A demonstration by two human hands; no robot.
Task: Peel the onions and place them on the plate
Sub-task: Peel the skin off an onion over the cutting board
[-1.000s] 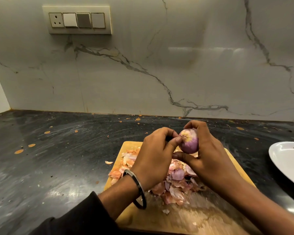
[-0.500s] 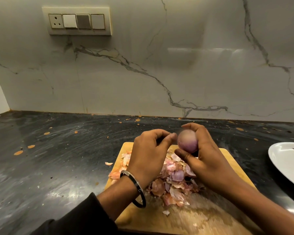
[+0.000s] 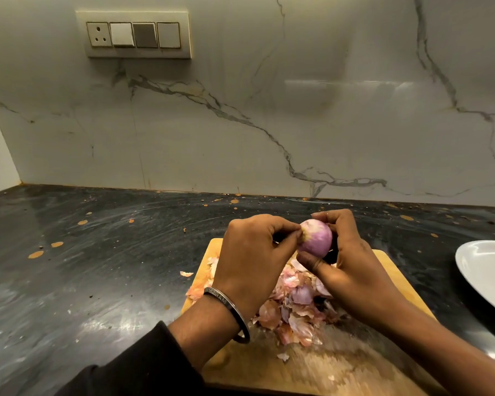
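Onion (image 3: 316,238) mostly peeled, pale purple with a yellowish root end facing left, held in the air above the board (image 3: 306,364). Right hand (image 3: 352,270) curled round it, thumb under, fingers over the top. Left hand (image 3: 253,261) curled, fingertips pinching at the root end; whether they have skin between them is hard to tell. Peels (image 3: 290,307) piled on the board under the hands, partly hidden. Plate (image 3: 480,270) on the counter (image 3: 97,267) at right, cut off by the frame edge.
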